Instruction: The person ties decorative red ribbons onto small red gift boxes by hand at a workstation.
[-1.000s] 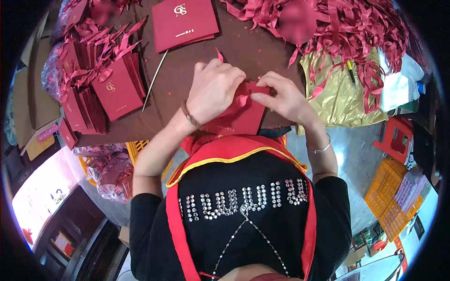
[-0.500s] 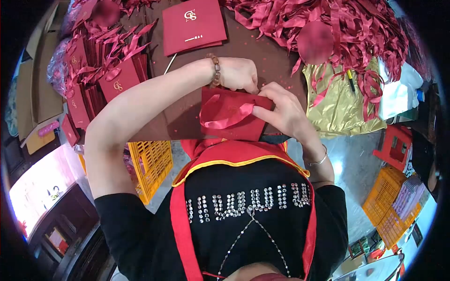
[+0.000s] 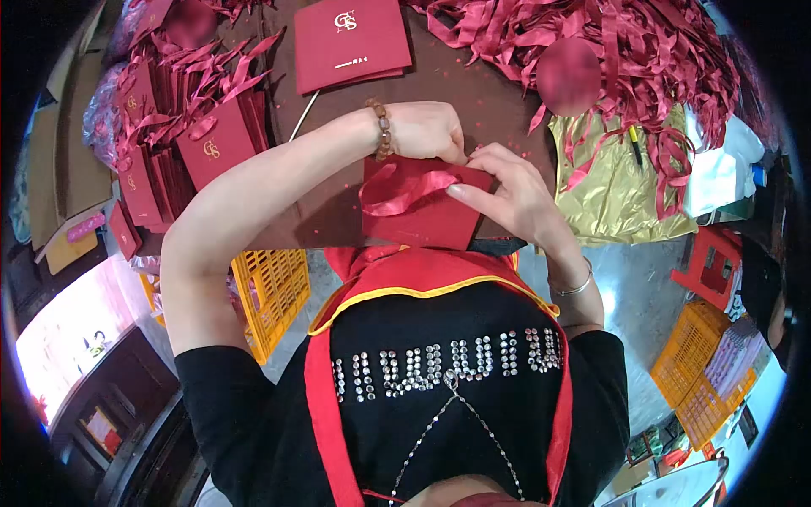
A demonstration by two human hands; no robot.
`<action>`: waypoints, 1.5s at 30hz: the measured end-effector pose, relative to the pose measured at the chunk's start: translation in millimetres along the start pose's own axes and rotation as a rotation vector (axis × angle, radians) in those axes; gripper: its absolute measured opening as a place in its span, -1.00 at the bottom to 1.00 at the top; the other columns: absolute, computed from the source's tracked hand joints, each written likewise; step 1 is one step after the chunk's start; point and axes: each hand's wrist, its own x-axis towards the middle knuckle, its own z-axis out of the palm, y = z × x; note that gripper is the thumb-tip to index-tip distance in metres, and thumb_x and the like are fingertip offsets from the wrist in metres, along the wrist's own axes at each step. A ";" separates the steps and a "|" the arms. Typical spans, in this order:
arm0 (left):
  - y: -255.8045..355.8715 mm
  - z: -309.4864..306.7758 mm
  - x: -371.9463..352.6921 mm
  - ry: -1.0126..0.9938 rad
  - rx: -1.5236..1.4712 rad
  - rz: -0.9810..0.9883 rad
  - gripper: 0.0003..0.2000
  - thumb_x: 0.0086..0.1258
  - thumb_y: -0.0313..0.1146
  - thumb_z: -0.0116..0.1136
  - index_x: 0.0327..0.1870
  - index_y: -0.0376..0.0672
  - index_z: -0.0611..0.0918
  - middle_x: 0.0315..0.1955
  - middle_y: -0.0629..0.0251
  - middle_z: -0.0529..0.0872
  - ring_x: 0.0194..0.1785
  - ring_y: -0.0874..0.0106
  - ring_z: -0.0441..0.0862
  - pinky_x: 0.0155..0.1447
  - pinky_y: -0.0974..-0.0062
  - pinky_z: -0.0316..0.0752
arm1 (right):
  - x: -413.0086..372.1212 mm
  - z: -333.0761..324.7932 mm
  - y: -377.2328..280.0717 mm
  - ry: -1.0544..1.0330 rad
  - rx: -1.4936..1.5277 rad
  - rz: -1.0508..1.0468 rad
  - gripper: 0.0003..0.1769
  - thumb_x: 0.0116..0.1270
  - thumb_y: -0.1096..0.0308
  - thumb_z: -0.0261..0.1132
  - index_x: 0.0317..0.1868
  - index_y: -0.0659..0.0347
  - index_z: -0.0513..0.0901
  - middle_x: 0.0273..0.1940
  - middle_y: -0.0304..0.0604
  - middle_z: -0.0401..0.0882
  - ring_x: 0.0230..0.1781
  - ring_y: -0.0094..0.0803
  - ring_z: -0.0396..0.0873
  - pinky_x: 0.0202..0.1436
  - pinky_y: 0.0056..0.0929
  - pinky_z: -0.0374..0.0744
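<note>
Red bag (image 3: 427,226): smooth, matt paper or card
Ribbon handle (image 3: 393,205): glossy, satin-like cloth
Ribbon heap (image 3: 663,55): satiny cloth, creased
Gold sheet (image 3: 596,198): shiny, crinkled, foil-like
Table (image 3: 325,209): dull surface, material unclear
Yellow crate (image 3: 279,291): openwork plastic
Shirt (image 3: 439,325): matt cloth, glittering studs
Bangle (image 3: 576,290): polished metal

Pretty bright shot overall, with shiny highlights off the gold sheet (image 3: 591,203) and a glare spot on the floor (image 3: 625,270). The pale area (image 3: 76,338) at lower left is basically blown out. Heavy fisheye bends the edges, corners go black. The red bag (image 3: 427,226) stays decently sharp, but two round patches (image 3: 568,76) up top are mush.
</note>
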 end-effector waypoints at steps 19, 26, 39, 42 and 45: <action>-5.7 0.4 1.9 0.010 -0.031 0.013 -0.70 0.11 -0.22 0.15 -0.31 -0.31 0.68 -0.57 0.01 0.64 -0.51 0.37 0.52 -0.31 0.35 0.40 | 0.9 2.8 -1.9 0.038 -0.127 -0.048 -0.58 0.04 0.15 0.44 -0.24 0.35 0.61 -0.25 -0.05 0.56 -0.39 -0.18 0.57 -0.31 -0.35 0.51; 0.8 -1.9 -3.0 -0.018 -0.011 0.018 -0.72 0.19 -0.24 0.12 -0.34 -0.33 0.66 -0.68 0.21 0.55 -0.57 0.52 0.42 -0.39 0.44 0.34 | 0.6 4.0 -2.0 0.051 -0.135 -0.016 -0.62 0.05 0.18 0.43 -0.25 0.32 0.62 -0.22 -0.06 0.58 -0.41 -0.18 0.57 -0.34 -0.34 0.52; -4.0 -1.8 -1.1 -0.054 -0.068 -0.074 -0.73 0.17 -0.26 0.17 -0.29 -0.32 0.68 -0.60 0.29 0.62 -0.51 0.56 0.46 -0.36 0.49 0.38 | -0.4 8.8 3.8 0.054 -0.064 -0.027 -0.70 0.10 0.27 0.39 -0.28 0.34 0.60 -0.23 -0.05 0.55 -0.33 -0.17 0.56 -0.32 -0.36 0.49; -7.2 2.1 -0.8 -0.009 -0.059 -0.031 -0.74 0.17 -0.27 0.16 -0.32 -0.32 0.67 -0.60 0.29 0.63 -0.51 0.57 0.47 -0.37 0.48 0.38 | 1.9 5.0 6.2 0.018 0.028 -0.042 -0.74 0.14 0.32 0.37 -0.27 0.34 0.59 -0.25 -0.08 0.53 -0.35 -0.25 0.54 -0.33 -0.42 0.46; -1.7 5.7 -4.4 0.048 -0.091 -0.088 -0.76 0.13 -0.28 0.15 -0.37 -0.32 0.65 -0.60 0.23 0.63 -0.50 0.51 0.51 -0.37 0.45 0.39 | 4.7 0.5 14.8 -0.066 0.140 -0.083 -0.78 0.18 0.37 0.34 -0.25 0.36 0.59 -0.24 -0.13 0.51 -0.31 -0.35 0.52 -0.30 -0.48 0.43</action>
